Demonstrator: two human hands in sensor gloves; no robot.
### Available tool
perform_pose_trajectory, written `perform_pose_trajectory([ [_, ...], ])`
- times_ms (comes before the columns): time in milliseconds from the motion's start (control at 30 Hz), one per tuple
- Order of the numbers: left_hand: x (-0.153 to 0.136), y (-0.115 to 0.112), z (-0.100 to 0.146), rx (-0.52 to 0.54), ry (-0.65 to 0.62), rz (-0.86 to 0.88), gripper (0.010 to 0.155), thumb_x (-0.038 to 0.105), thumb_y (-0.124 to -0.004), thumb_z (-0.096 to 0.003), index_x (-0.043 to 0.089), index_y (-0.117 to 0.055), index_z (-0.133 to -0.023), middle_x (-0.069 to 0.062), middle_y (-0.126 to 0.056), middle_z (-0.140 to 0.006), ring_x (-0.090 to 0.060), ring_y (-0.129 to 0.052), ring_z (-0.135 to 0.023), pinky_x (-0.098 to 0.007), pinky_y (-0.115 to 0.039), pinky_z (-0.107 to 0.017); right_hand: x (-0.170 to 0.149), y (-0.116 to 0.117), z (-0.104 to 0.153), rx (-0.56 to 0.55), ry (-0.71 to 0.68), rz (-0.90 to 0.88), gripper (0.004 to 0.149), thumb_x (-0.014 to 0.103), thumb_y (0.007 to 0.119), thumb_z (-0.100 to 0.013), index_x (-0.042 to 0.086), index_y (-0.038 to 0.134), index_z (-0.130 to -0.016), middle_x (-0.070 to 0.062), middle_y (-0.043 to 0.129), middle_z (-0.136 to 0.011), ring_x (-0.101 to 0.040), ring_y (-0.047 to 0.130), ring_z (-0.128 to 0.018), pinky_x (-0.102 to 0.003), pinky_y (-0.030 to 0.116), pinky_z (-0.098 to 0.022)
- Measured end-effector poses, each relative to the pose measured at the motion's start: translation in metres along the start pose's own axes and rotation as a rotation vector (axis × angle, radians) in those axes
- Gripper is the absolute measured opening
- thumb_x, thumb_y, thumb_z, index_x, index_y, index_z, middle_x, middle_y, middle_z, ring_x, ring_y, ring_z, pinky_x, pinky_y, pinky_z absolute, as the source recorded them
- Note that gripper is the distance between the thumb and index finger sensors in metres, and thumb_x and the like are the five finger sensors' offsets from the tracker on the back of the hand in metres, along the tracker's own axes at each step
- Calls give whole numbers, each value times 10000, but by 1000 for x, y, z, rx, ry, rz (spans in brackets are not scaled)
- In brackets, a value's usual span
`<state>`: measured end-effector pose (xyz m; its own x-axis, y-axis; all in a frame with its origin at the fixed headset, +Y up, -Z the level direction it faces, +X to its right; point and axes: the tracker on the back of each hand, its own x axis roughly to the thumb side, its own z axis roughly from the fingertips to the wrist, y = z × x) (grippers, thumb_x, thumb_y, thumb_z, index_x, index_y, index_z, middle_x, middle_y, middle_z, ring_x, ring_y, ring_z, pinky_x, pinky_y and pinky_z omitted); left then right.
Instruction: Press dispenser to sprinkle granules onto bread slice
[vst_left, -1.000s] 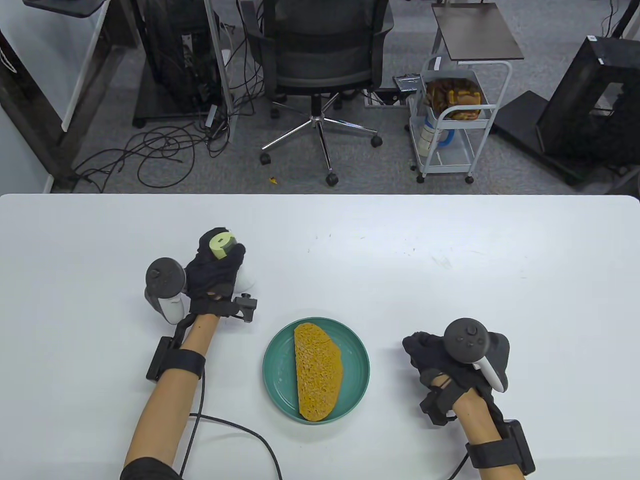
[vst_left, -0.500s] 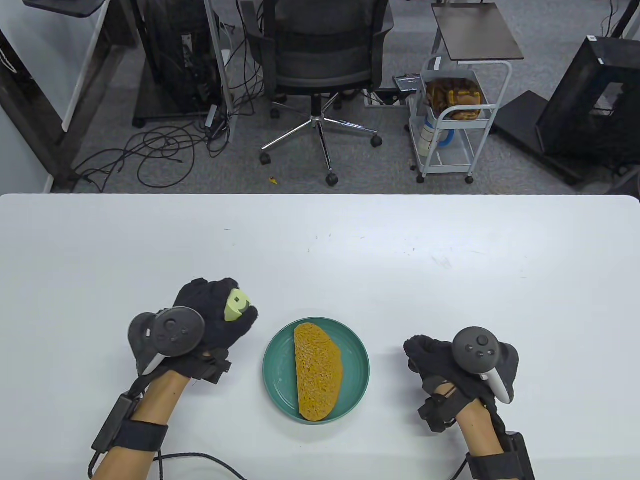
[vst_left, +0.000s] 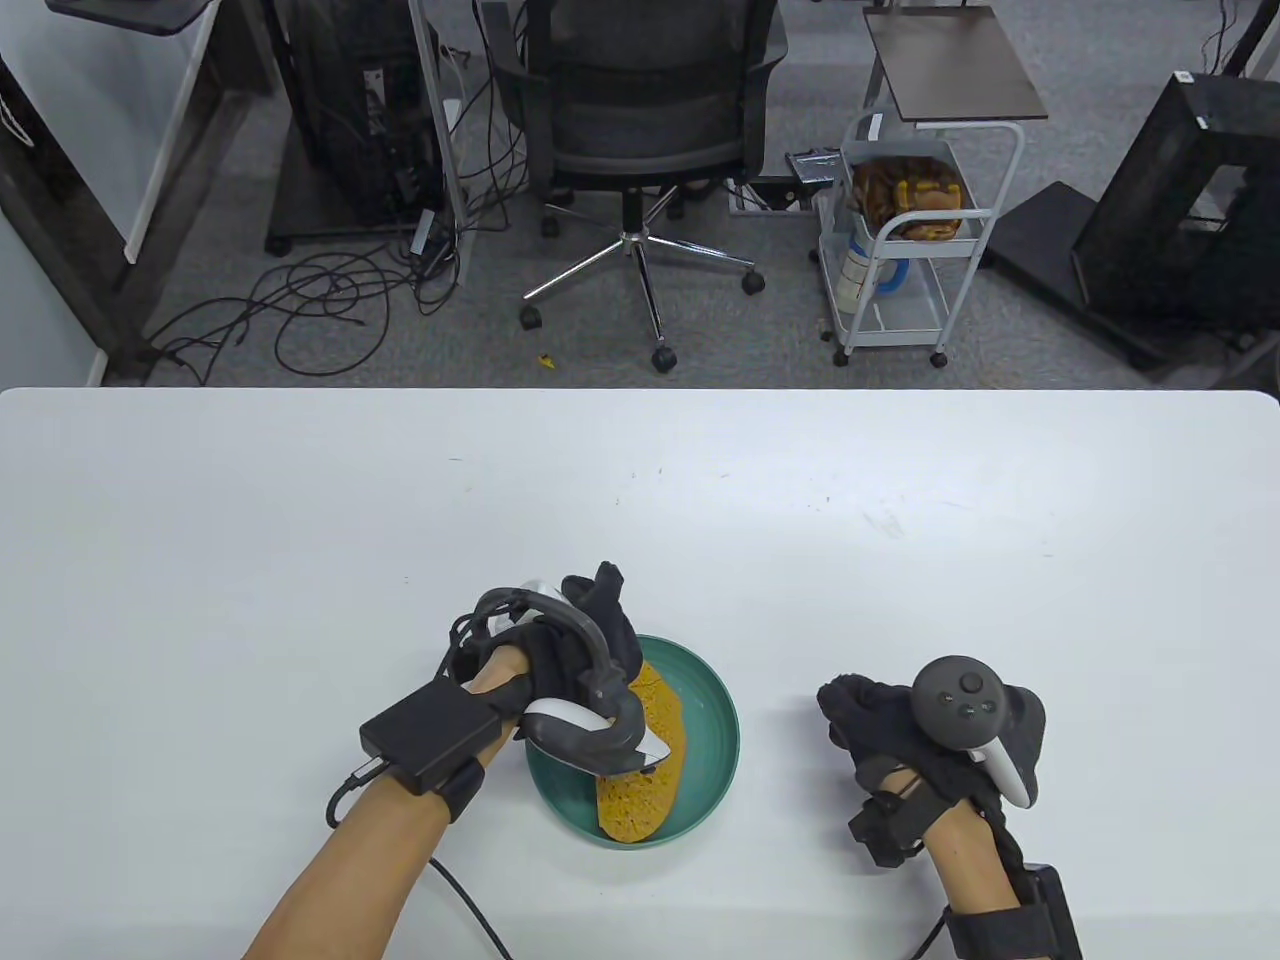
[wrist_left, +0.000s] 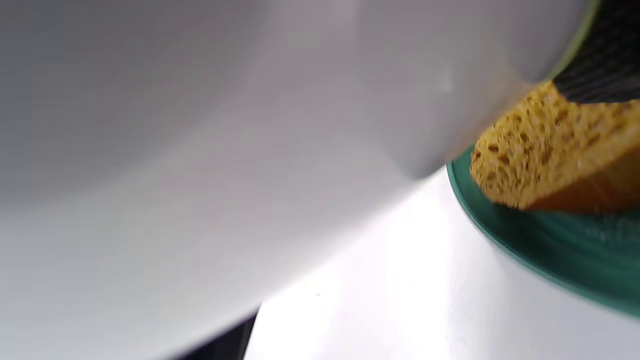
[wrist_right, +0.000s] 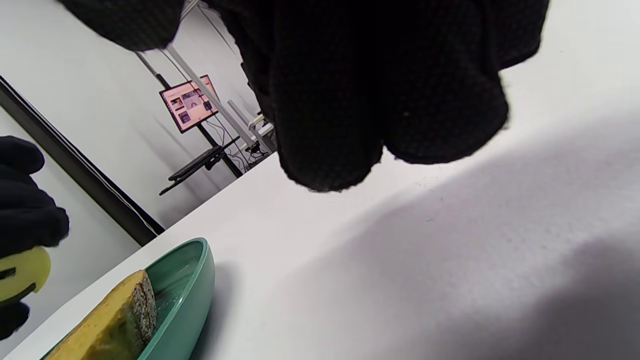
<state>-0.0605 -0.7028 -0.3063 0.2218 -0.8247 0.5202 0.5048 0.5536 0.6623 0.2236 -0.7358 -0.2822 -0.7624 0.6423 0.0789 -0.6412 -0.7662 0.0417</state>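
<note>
Two hands in view, only one working: the left hand (vst_left: 585, 655) is turned over above the green plate (vst_left: 712, 735), its fingers curled round the dispenser (wrist_right: 20, 272), which the table view hides under the glove and the tracker (vst_left: 590, 735) but the right wrist view shows as a pale yellow-green end held between black gloved fingers at the far left. In the left wrist view the near white bulk that fills most of the frame is, by my reading, the dispenser body, with the bread slice (wrist_left: 550, 150) just beyond its end. The bread lies lengthwise in the plate, its far half under the hand, its near end (vst_left: 630, 810) showing. The right hand (vst_left: 900, 735) rests on the table (vst_left: 900, 480) beside the plate, well apart from the bread, fingers loosely curled and holding nothing. No granules are visible on the bread. Judgement: the step in hand is the press itself. To do it well, keep the outlet pointing down over the middle of the slice and not the rim, press in short pulses with the thumb while the other fingers hold the body firm, and travel along the slice's length for even cover. Risk: tilting sideways would scatter granules onto plate or table
</note>
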Motion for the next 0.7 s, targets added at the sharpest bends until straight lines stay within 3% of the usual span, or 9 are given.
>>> perform_pose_trajectory([
  [67,-7,1,6,-1,46,67,680,687,-876,-188,266,-857,-721,-98,-1013,-621,-325,-1071,-486,-515,-727,-694,2,-1,0,-7,-10,3,541,406,746,-449,-46,866,-720,-239,1035,-499,-460,958,-448,-651,664,-516],
  [133,-23,1,18,8,182,218,674,694,-862,-197,274,-852,-723,-88,-1013,-625,-315,-1076,-489,-509,-728,-699,2,-3,1,-13,-10,-8,541,406,745,-449,-45,865,-721,-238,1035,-499,-461,957,-449,-650,664,-517],
  [200,-43,-6,38,62,414,540,677,694,-863,-196,272,-852,-725,-90,-1012,-627,-315,-1075,-490,-511,-730,-698,2,-4,1,-22,-8,-24,540,406,746,-449,-45,865,-721,-239,1034,-500,-461,957,-448,-651,663,-518],
  [267,-57,-27,77,181,707,1057,677,674,-886,-202,243,-866,-723,-121,-1012,-618,-350,-1065,-478,-532,-721,-689,1,-6,1,-29,-3,-45,540,404,746,-450,-48,864,-721,-241,1034,-500,-461,957,-449,-652,662,-518],
  [333,-53,-48,105,295,859,1392,678,662,-902,-220,219,-868,-732,-147,-1007,-619,-373,-1054,-474,-552,-707,-682,0,-7,1,-31,0,-56,542,405,746,-449,-48,864,-721,-240,1033,-501,-462,958,-448,-651,662,-518],
  [433,-38,-77,135,378,1021,1689,680,649,-917,-240,191,-872,-740,-176,-1000,-618,-399,-1041,-468,-571,-693,-672,-1,-6,1,-29,7,-56,540,406,745,-450,-45,865,-721,-238,1034,-500,-460,959,-447,-650,664,-517],
  [600,-30,-95,157,355,1110,1744,678,646,-919,-252,185,-870,-746,-184,-996,-619,-405,-1036,-467,-579,-690,-667,-3,-5,0,-23,22,-53,541,407,745,-450,-46,865,-721,-237,1034,-500,-459,959,-448,-650,665,-517],
  [700,-45,-83,149,336,1033,1604,678,637,-928,-252,175,-873,-745,-194,-992,-621,-417,-1028,-468,-587,-681,-667,-2,-5,1,-24,25,-50,541,407,745,-450,-46,865,-721,-238,1035,-499,-460,959,-447,-650,665,-517],
])
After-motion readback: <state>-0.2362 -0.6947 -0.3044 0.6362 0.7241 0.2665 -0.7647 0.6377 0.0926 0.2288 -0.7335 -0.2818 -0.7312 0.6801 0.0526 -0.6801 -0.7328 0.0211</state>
